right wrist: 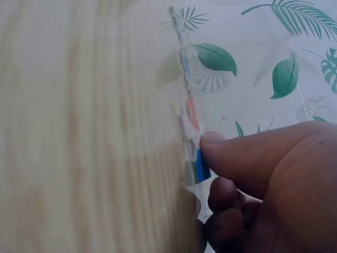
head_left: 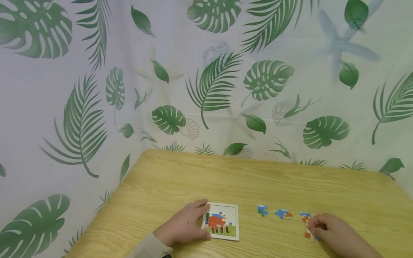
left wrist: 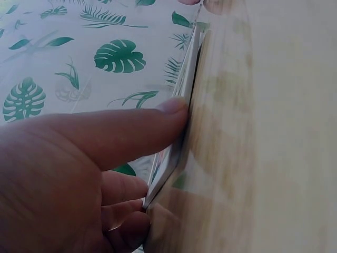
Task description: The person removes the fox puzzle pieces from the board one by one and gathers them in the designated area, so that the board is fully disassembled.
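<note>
In the head view my left hand (head_left: 184,222) grips the left side of a square white-rimmed puzzle tray (head_left: 237,225), thumb at the near corner and fingers toward the far one. Joined pieces inside (head_left: 217,221) form part of a picture with a red animal body; bare white backing shows at the top and right. The left wrist view has the thumb (left wrist: 171,107) against the tray's edge (left wrist: 185,84). To the right, my right hand (head_left: 337,231) pinches a jigsaw piece (head_left: 310,235) with white, orange and blue on it. That piece's blue corner (right wrist: 201,166) shows beside the thumb in the right wrist view.
Loose jigsaw pieces lie in a row between the hands: a blue-green one (head_left: 262,210), a blue-orange one (head_left: 282,214) and another (head_left: 305,217) close by the right fingers. The wooden table (head_left: 206,175) ends at a leaf-patterned curtain (head_left: 226,136) behind and at left.
</note>
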